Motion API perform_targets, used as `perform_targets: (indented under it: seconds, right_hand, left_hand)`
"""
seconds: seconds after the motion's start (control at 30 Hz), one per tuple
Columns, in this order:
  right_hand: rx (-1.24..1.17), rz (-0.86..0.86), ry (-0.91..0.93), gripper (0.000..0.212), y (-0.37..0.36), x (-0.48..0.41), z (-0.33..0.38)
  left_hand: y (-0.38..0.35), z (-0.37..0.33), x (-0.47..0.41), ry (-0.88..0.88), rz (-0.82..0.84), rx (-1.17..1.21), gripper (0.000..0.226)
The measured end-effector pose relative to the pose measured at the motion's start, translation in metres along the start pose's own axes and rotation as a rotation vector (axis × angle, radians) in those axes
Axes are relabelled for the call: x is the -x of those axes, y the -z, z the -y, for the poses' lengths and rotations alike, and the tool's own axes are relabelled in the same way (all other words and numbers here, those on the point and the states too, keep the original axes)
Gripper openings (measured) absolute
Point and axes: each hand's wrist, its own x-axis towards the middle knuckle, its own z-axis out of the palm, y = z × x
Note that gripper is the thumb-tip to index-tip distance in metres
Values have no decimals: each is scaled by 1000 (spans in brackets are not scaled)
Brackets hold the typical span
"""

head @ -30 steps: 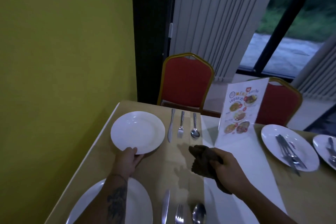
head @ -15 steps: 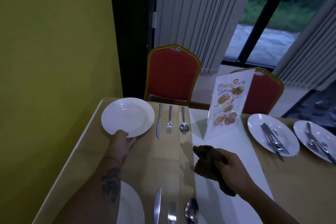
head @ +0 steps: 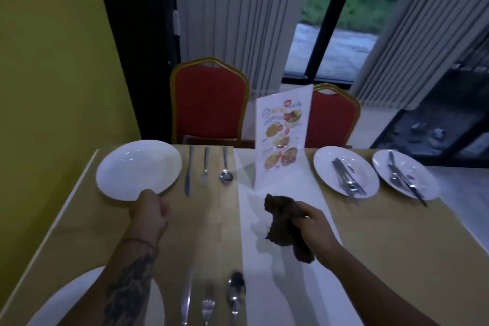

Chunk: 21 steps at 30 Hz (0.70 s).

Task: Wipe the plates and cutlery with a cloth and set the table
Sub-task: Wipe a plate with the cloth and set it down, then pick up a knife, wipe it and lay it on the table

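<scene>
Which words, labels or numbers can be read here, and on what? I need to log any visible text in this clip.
Menu card, upright on the white runner: a coloured heading and lines of print beside the food photos, all too blurred to read.
Plates, cutlery, cloth and chairs: no text visible.

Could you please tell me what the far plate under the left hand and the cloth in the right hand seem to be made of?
Round white far plate: probably glazed ceramic, with glossy highlights. Crumpled dark brown cloth: soft matte fabric, bunched and drooping from the right hand.
</scene>
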Motion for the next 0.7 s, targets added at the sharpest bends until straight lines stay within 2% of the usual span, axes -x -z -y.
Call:
perform_targets:
  seconds: [0.13,0.27,0.47,0.7]
  right_hand:
    - [-91,-77,-96,42,31,-13,-16]
    - [-243,-101,-181,42,80,-33,-42]
    - [-696,-109,-327,37,160,-47,-66]
    - [-825,-115,-388,42,270,-61,-82]
  left_hand:
    - [-30,32,34,31,150,-54,17]
    - [-67,65,74,-33,263,-96,20]
    - [-127,125,136,-86,314,-225,21]
    - [-211,201,203,-78,375,-420,17]
